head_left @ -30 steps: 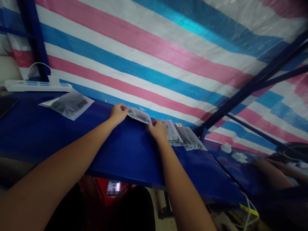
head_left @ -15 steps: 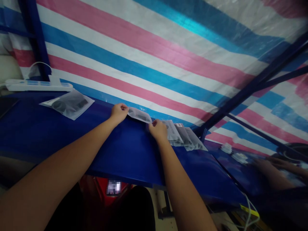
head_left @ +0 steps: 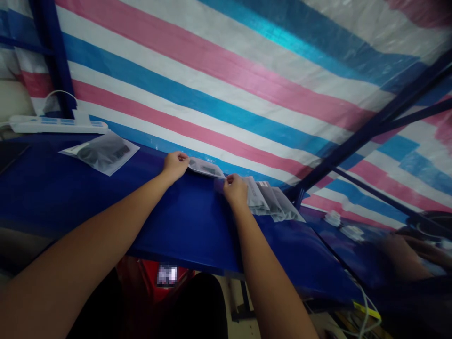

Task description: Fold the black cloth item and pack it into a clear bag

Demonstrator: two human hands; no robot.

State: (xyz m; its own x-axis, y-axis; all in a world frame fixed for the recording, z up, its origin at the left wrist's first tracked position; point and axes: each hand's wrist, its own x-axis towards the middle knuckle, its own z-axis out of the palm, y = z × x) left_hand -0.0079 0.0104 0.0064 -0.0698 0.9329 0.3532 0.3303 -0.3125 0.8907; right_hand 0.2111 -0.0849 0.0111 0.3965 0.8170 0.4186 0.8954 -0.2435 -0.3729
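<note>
Overhead, the one head view looks down on a blue bench [head_left: 70,197] backed by a striped tarp [head_left: 226,84].

Both hands pinch one small clear bag [head_left: 205,168] at the bench's far edge, about 12 o'clock from the person. Left hand [head_left: 174,165] grasps the bag's left end with thumb and fingers closed on it; right hand [head_left: 235,189] grasps its right end the same way. The bag's long axis runs left to right, dipping a little toward 4 o'clock, and it lies nearly flat, just off or on the bench; I cannot tell which. A dark part shows through the plastic. No writing on it can be read.

At 3 o'clock from the right hand, touching it, lies a fanned stack of like bags [head_left: 273,203]; the nearest bears a printed label, too small to read. At 9 o'clock, well apart, a larger bag [head_left: 100,153] with dark contents lies beside a white power strip [head_left: 52,125].

At the far right, another person's arm [head_left: 406,254] rests on the next bench, blurred.
</note>
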